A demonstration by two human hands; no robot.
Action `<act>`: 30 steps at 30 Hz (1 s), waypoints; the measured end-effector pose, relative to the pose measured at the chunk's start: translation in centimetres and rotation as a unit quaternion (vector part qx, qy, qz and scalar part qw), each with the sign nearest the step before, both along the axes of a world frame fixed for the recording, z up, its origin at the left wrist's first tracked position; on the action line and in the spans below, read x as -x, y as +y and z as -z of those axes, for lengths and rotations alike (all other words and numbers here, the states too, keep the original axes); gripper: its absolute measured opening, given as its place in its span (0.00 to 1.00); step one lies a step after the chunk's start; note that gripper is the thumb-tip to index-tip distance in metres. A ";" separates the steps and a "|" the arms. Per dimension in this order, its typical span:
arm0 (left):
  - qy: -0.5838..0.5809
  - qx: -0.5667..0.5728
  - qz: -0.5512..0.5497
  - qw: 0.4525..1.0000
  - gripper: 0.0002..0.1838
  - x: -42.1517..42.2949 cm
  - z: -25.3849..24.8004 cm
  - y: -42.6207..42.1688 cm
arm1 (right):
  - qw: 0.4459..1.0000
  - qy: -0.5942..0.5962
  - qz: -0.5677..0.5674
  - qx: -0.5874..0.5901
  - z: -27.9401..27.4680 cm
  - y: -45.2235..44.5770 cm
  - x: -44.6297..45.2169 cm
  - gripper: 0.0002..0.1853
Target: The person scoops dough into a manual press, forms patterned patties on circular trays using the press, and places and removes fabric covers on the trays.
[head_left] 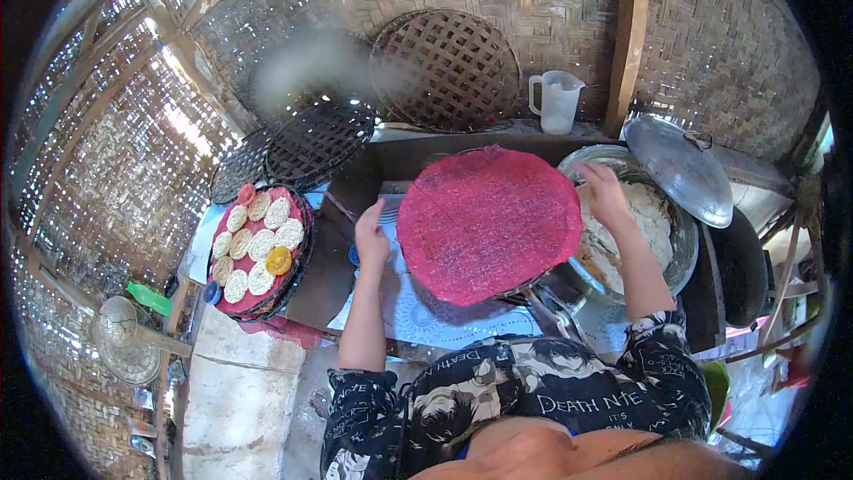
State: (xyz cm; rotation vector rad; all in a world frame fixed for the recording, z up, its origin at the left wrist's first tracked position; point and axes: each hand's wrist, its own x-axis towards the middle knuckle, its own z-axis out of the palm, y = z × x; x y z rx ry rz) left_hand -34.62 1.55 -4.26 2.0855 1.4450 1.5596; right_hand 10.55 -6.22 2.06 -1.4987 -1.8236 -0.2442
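Note:
A dark pink cloth (489, 222) lies spread over a round woven tray, whose rim shows only at its lower right edge. My left hand (373, 236) is just left of the cloth, fingers apart from it and holding nothing I can see. On the other side, my right hand (606, 194) hovers at the cloth's right edge, above a large metal basin (689, 258) of pale dough (644, 227). Its fingers are loosely bent with nothing visible in them. Under the cloth's lower right edge, metal tool handles (551, 313) stick out.
At left, a second pink-lined tray (244, 292) bears several pale round coiled pieces (260, 244). Woven trays (444, 67) lean on the wall beside a plastic pitcher (558, 102). A metal lid (677, 169) rests against the basin. A wooden post (627, 36) stands behind.

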 end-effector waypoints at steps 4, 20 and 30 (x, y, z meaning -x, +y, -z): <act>-0.215 0.058 -0.080 0.972 0.19 0.4 3.4 -4.7 | 0.994 0.102 0.037 -0.013 -3.2 -9.7 1.9 0.13; 0.424 0.106 0.419 0.796 0.12 -13.0 14.9 -16.9 | 0.881 0.056 0.173 0.436 17.6 -21.6 6.8 0.48; 0.232 0.169 0.150 0.946 0.07 -3.4 6.5 -20.0 | 0.758 0.393 -0.100 0.510 5.6 -27.6 -1.7 0.46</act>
